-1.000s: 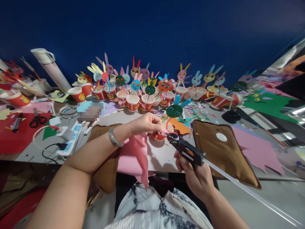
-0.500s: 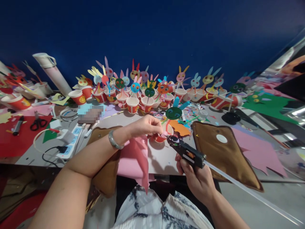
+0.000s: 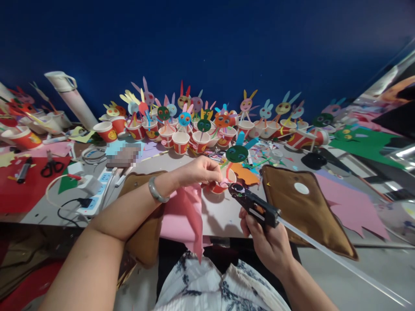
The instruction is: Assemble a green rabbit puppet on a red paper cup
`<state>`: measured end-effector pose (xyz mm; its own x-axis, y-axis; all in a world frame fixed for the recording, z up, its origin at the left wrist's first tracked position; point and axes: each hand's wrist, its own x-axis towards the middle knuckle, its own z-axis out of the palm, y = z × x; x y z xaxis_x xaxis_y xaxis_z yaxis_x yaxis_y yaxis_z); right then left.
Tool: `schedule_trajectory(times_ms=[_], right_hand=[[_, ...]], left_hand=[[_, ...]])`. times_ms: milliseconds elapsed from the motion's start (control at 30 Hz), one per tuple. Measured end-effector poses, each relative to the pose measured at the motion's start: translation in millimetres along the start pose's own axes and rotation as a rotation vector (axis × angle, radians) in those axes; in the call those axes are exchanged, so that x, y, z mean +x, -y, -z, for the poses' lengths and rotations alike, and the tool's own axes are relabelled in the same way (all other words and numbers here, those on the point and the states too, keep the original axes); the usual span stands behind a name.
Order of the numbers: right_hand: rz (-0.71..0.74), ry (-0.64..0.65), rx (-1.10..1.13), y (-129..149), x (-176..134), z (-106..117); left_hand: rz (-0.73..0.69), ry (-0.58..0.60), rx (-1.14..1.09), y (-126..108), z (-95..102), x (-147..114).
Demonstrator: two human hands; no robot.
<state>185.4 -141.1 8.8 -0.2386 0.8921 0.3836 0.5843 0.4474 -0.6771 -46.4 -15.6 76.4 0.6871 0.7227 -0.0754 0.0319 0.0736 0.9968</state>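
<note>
My left hand (image 3: 207, 170), with a grey bangle on its wrist, is closed in a pinch at the near side of a red and white paper cup (image 3: 231, 175). A small pink paper piece (image 3: 224, 182) shows at its fingertips, against the cup. Above this cup stands a dark green paper rabbit head (image 3: 236, 153) with blue ears. My right hand (image 3: 269, 235) is wrapped round a black hot glue gun (image 3: 259, 209). The gun's nozzle end points at the cup, close to the pink piece. A long clear glue stick (image 3: 340, 259) sticks out of its back.
Several paper cups (image 3: 180, 142) with paper rabbit heads line the back by the blue wall. Brown cushions (image 3: 308, 207) lie on both sides, and pink paper (image 3: 181, 216) hangs over the front edge. A power strip (image 3: 94, 201), scissors (image 3: 52, 166) and a flask (image 3: 73, 97) are left.
Very little differs. The glue gun's nozzle end and the pinching left fingers have shifted very slightly to the right; both holds stay the same.
</note>
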Motion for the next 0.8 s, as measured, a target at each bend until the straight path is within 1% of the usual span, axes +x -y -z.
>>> schedule_trajectory(times_ms=[200,367,500,633,800], right_hand=[[-0.035,0.013,-0.044,-3.5,-3.0,-1.7],[-0.025,0.028,-0.012,-4.8,-3.3,-2.6],[-0.036,0.01,0.005,-6.5,-4.6,-2.7],[-0.043,0.022,0.035,-8.3,-5.8,-4.0],[-0.043,0.009,-0.002,-6.7,-4.4,-4.2]], left_hand=[[0.016,-0.014,0.026,-2.4,-1.1,-1.2],[0.021,-0.016,0.039,-4.7,-1.6,-1.4],[0.02,-0.013,0.034,-3.1,-1.0,-0.8],[0.011,-0.029,0.022,-0.8,-0.9,-0.1],[0.007,-0.028,0.02,-0.5,-0.9,0.5]])
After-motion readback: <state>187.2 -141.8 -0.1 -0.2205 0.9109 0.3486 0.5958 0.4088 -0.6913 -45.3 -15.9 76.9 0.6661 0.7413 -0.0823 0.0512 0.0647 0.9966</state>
